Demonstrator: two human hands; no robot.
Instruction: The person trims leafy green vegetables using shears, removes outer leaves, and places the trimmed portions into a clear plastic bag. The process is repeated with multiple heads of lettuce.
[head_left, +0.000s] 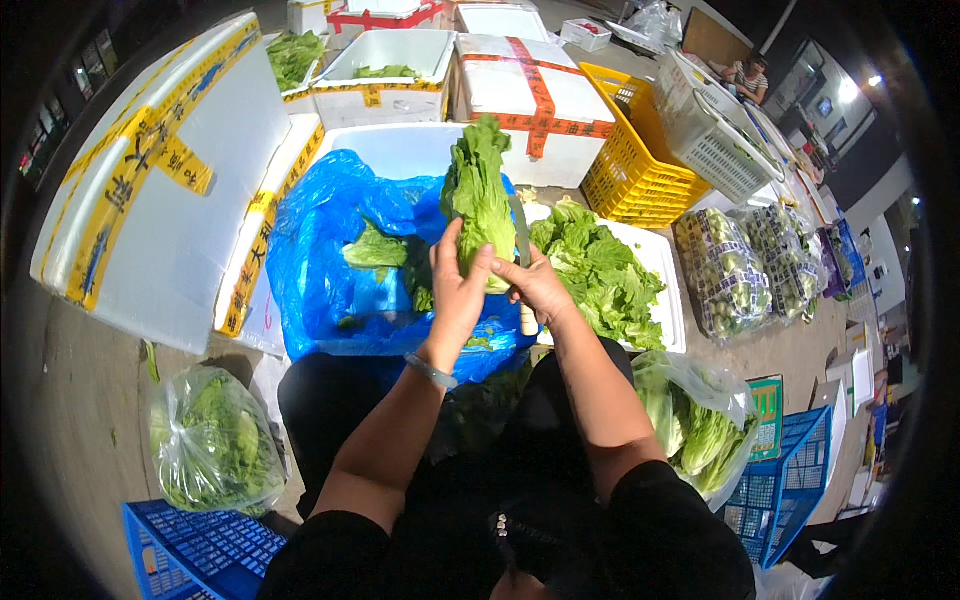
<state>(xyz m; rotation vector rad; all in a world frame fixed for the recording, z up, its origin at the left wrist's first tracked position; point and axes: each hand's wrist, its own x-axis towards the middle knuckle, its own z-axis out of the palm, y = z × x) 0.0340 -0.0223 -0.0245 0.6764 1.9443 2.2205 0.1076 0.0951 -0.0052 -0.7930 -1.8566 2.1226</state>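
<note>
A head of leafy green lettuce (481, 202) stands upright, leaves away from me, above a foam box lined with blue plastic film (315, 217). My left hand (459, 274) holds it around the lower left side. My right hand (536, 281) grips a knife (520, 225) by its pale handle, blade pointing away beside the lettuce, while its thumb side meets my left thumb near the base. Loose lettuce leaves (375, 249) lie in the blue lining. To the right, more lettuce leaves (600, 274) are heaped on a white foam tray (673, 300).
Taped foam boxes (532, 90) stand beyond, and a large one (180, 172) at left. Yellow crates (637, 172) and bagged vegetables (724, 270) are at right. Bags of lettuce (217, 442) and blue crates (780, 480) flank me. A person (750, 79) sits far back right.
</note>
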